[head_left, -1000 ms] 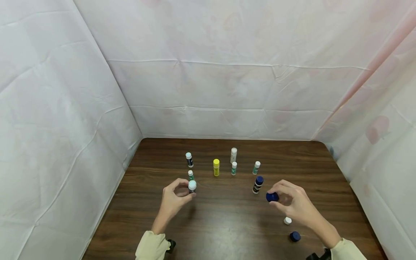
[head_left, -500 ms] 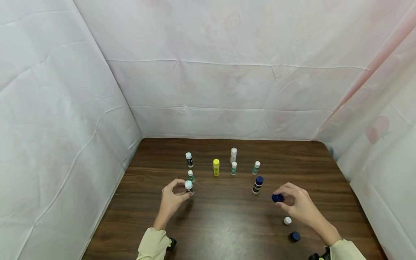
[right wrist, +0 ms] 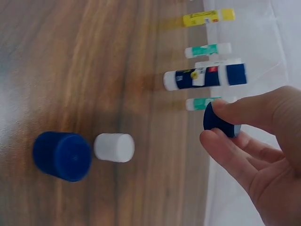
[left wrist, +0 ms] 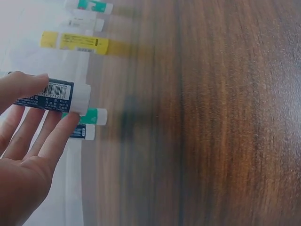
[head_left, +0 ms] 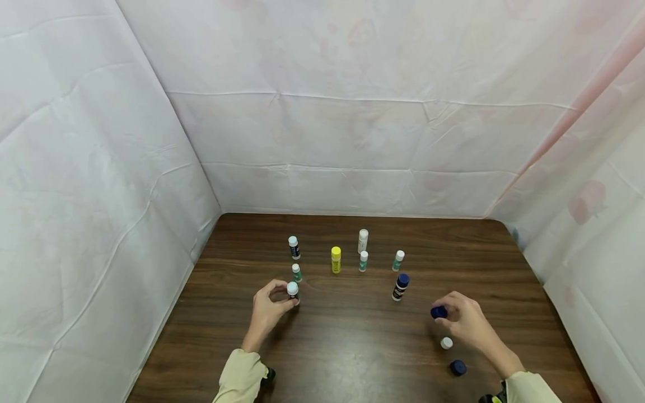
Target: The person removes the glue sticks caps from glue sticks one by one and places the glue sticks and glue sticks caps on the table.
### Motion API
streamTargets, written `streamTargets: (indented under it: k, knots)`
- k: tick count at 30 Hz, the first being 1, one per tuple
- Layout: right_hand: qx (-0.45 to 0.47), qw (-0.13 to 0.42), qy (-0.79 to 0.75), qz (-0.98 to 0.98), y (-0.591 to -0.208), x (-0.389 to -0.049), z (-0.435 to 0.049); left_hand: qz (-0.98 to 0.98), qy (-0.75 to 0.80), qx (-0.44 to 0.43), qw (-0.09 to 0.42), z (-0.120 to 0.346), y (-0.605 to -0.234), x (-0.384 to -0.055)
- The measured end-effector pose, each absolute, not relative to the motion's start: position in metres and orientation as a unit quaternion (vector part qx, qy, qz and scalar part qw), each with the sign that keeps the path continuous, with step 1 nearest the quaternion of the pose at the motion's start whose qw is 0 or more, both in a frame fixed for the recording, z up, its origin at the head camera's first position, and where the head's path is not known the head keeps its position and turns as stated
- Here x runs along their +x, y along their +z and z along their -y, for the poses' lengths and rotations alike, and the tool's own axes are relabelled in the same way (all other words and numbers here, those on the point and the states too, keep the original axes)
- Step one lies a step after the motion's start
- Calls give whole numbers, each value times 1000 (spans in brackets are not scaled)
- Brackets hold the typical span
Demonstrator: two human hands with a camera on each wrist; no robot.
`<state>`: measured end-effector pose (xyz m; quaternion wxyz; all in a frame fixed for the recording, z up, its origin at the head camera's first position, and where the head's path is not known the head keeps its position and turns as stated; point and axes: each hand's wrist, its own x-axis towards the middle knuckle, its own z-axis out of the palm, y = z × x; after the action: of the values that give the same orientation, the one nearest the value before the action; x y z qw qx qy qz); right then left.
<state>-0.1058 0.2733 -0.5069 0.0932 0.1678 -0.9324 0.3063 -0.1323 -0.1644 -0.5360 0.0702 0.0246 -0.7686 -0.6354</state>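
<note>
Currently, a loose blue cap lies on the table at 6 o'clock from the right hand; a white cap sits at its 11 o'clock. The right thumb and fingers pinch a second blue cap. At 9 o'clock, the left hand grips a white-capped dark tube. A blue-capped tube stands at the right hand's 10 o'clock, a yellow tube at the left hand's 2 o'clock.
</note>
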Motion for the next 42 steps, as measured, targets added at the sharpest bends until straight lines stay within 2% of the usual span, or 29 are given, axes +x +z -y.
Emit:
streamTargets:
  k: [5,11,21,32,42]
  knots:
    - [135,57,301,942,-518,-108,-278,779,-622,42,70,167,-557,-139]
    - [107,8,302,947,-528,-110,-282,792,-604,40,83,170,-566,-139]
    - [76,-61,296,950,-544,-113,-285,803,-589,32,78,163,-540,-127]
    - [74,-51,295,951,-556,-111,-283,792,-605,46,71,170,-578,-140]
    - [74,-41,279,957,-560,-112,-283,797,-599,54,57,170,-575,-138]
